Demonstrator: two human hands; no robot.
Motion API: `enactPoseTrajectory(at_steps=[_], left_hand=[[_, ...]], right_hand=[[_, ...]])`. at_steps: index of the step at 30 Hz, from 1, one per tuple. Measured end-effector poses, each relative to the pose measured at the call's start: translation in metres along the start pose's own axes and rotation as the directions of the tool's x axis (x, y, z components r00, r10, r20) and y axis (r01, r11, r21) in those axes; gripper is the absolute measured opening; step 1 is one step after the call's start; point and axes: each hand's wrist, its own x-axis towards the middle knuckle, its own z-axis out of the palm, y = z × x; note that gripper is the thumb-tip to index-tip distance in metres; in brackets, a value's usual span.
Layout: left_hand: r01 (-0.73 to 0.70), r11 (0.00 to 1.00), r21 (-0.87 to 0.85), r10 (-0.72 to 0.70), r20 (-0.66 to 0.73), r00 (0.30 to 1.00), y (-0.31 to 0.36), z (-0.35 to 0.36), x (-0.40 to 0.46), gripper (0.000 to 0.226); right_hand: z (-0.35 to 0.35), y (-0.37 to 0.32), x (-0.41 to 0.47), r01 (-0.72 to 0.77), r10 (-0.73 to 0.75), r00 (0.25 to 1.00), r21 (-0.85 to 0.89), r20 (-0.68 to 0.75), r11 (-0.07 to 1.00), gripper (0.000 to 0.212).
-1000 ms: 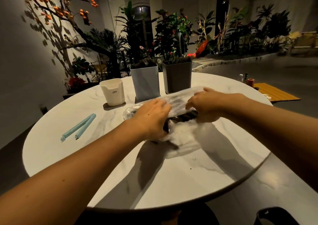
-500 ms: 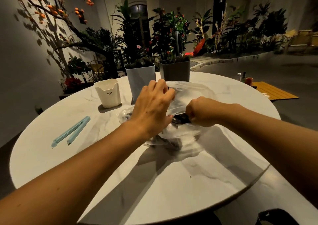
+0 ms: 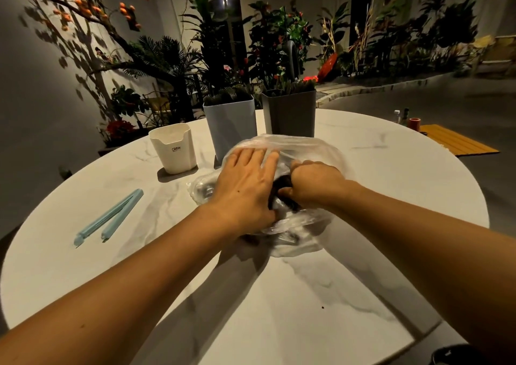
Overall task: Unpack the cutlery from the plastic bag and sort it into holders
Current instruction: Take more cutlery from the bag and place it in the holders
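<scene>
Clear plastic bag point(image 3: 296, 146) is being opened: left hand point(image 3: 245, 188) presses flat, right hand point(image 3: 312, 185) grips inside; next, lift cutlery toward the far holders point(image 3: 231, 124).

My arms are bare from the forearms down, with no sleeves, watch, rings or gloves showing on my left hand point(image 3: 245, 191) or right hand point(image 3: 315, 185), and a small dark mole marks the back of the left.
</scene>
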Motion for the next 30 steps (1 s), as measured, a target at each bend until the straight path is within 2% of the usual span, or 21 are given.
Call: enactPoseTrajectory(at_steps=[3, 6, 9, 16, 21, 24, 26, 28, 30], left_hand=[[0.051, 0.999, -0.009, -0.051, -0.008, 0.999, -0.003, -0.002, 0.001, 0.106], [0.062, 0.998, -0.011, -0.062, 0.003, 0.998, -0.004, -0.002, 0.001, 0.107], [0.064, 0.997, -0.043, -0.065, -0.014, 0.998, -0.001, -0.003, -0.001, 0.103], [-0.002, 0.996, -0.091, 0.004, 0.021, 1.0, 0.002, -0.004, -0.009, 0.092], [-0.001, 0.997, -0.077, 0.006, 0.059, 0.998, 0.006, -0.003, -0.014, 0.092], [0.015, 0.997, -0.077, -0.01, 0.062, 0.998, 0.008, -0.004, -0.017, 0.089], [0.029, 0.996, -0.088, -0.024, 0.061, 0.998, 0.008, -0.003, -0.018, 0.089], [0.042, 0.994, -0.1, -0.036, 0.059, 0.998, 0.008, -0.002, -0.018, 0.089], [0.045, 0.993, -0.109, -0.039, 0.055, 0.998, 0.008, 0.0, -0.017, 0.088]], right_hand=[[-0.006, -0.004, 0.001, 0.016, -0.019, 0.999, 0.055, 0.048, 0.998, 0.035], [-0.015, -0.008, -0.002, 0.035, -0.028, 0.99, -0.043, 0.141, 0.998, 0.024], [-0.017, -0.01, -0.007, 0.032, -0.013, 0.982, -0.097, 0.19, 0.995, 0.022], [-0.02, -0.007, -0.014, 0.025, -0.01, 0.984, -0.084, 0.178, 0.996, 0.021], [-0.021, -0.007, -0.023, -0.044, 0.035, 0.988, 0.06, 0.148, 0.997, 0.012], [-0.018, -0.005, -0.028, -0.106, 0.077, 0.983, 0.177, 0.165, 0.978, 0.021], [-0.015, -0.004, -0.027, -0.138, 0.106, 0.98, 0.196, 0.168, 0.971, 0.037], [-0.013, -0.006, -0.025, -0.142, 0.13, 0.982, 0.08, 0.137, 0.987, 0.057], [-0.009, -0.01, -0.023, -0.142, 0.146, 0.986, -0.051, 0.079, 0.989, 0.066]])
